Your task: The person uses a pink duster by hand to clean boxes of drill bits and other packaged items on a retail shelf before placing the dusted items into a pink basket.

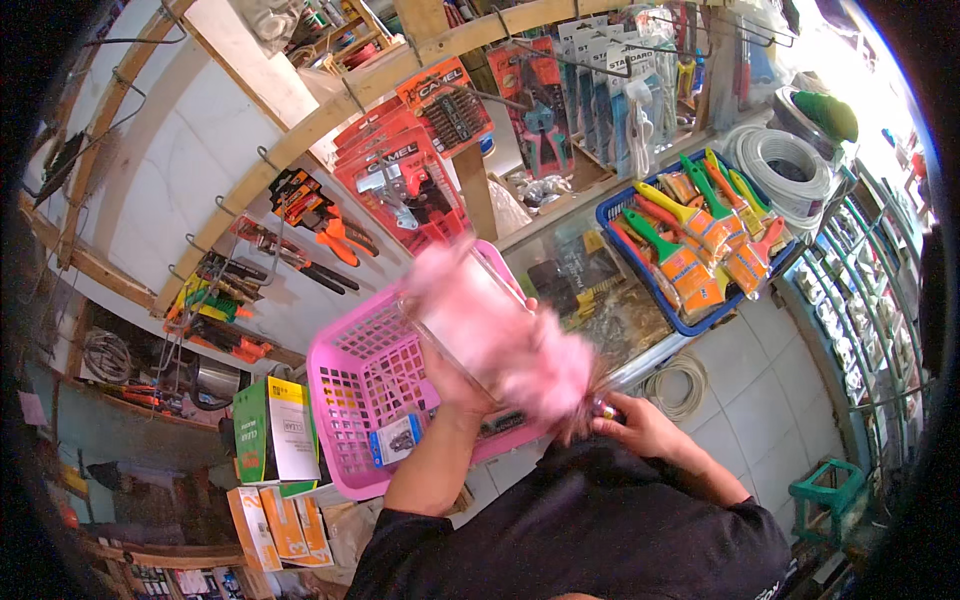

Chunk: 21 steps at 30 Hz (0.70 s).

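Note:
My left hand [456, 379] grips a rectangular, clear-looking case [484, 283] above a pink plastic basket [330, 420]. In my right hand [637, 424] is the handle of a fluffy pink duster [555, 367]. Blurred by motion, the duster's pink fibres lie across the case and hide much of its face. A small blue and white box [395, 440] rests inside the basket; other contents are partly covered by my left forearm.
Right of the basket, a blue basket of packaged paintbrushes [679, 247] stands on a glass display counter [622, 322]. Carded tools [405, 187] hang from a wooden rack ahead. Boxes [276, 431] stand at the left. A green stool [825, 487] and coiled cable [677, 382] lie right.

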{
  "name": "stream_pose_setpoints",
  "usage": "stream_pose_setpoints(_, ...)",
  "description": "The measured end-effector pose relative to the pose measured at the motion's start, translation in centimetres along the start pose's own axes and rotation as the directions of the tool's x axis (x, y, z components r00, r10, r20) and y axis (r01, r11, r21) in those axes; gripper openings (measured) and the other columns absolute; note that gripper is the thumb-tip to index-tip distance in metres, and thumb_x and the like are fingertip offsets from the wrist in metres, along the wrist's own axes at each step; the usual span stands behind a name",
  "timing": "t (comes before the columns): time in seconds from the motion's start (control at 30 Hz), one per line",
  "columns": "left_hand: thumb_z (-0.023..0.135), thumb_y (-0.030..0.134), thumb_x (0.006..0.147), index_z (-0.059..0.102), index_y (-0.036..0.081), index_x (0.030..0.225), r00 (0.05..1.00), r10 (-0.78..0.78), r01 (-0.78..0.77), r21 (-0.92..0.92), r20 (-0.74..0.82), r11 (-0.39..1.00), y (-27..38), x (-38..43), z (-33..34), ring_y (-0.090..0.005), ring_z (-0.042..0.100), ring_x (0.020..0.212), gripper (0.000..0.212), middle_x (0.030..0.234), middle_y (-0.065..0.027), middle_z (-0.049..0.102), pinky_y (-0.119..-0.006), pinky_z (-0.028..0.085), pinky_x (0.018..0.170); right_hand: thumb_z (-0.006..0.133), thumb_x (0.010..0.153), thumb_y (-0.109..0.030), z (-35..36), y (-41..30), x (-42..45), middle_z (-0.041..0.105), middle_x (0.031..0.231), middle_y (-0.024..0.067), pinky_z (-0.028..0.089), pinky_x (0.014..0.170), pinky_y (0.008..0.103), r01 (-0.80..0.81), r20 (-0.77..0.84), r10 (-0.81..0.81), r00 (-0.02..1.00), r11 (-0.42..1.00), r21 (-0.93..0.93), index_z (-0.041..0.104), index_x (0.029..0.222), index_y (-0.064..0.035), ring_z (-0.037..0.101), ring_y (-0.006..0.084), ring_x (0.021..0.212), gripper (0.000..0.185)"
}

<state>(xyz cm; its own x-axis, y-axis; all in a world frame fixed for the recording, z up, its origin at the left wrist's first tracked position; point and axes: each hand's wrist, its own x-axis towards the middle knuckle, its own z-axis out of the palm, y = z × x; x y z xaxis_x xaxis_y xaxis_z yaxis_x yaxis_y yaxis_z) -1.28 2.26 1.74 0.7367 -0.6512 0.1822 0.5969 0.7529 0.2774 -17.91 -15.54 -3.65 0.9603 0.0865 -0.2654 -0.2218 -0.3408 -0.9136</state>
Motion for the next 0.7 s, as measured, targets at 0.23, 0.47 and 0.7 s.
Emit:
stream_pose_setpoints(0.23, 0.034, 0.062, 0.084, 0.029, 0.005, 0.134, 0.984, -0.175, 0.172, 0.116, 0.017, 0.978, 1.1, 0.5, -3.3, -0.0409, 0.043, 0.115, 0.076, 0.128, -0.0228, 0.040, -0.054, 0.033, 0.098, 0.055, 0.086, -0.039, 0.0, -0.8, -0.6, 0.061, 0.084, 0.0209, 0.045, 0.070, 0.0413, 0.079, 0.122, -0.066, 0.990, 0.991, -0.107, 0.051, 0.106, -0.0042, 0.060, 0.0329, 0.078, 0.041)
stream_pose_setpoints(0.47, 0.036, 0.052, 0.089, 0.030, 0.007, 0.134, 0.981, -0.191, 0.190, -0.030, -0.036, 0.981, 0.5, 0.1, -1.8, -0.0344, 0.045, 0.115, 0.064, 0.127, -0.0159, 0.043, -0.049, 0.041, 0.094, 0.051, 0.089, -0.038, 0.7, -0.3, -1.6, 0.058, 0.086, 0.0188, 0.044, 0.074, 0.0373, -0.008, 0.187, 0.021, 0.982, 0.998, -0.068, 0.048, 0.110, -0.0030, 0.058, 0.0248, 0.083, 0.041)
stream_pose_setpoints(0.7, 0.025, 0.063, 0.086, 0.023, 0.011, 0.139, 0.996, 0.089, -0.089, 0.209, 0.010, 0.974, 0.3, 0.5, 0.8, -0.0297, 0.036, 0.125, 0.073, 0.139, -0.0101, 0.033, -0.047, 0.030, 0.103, 0.051, 0.090, -0.036, 0.3, 0.9, -0.5, 0.060, 0.093, 0.0134, 0.043, 0.080, 0.0355, 0.036, 0.264, -0.020, 0.964, 0.998, -0.055, 0.051, 0.112, -0.0034, 0.055, 0.0188, 0.087, 0.039)
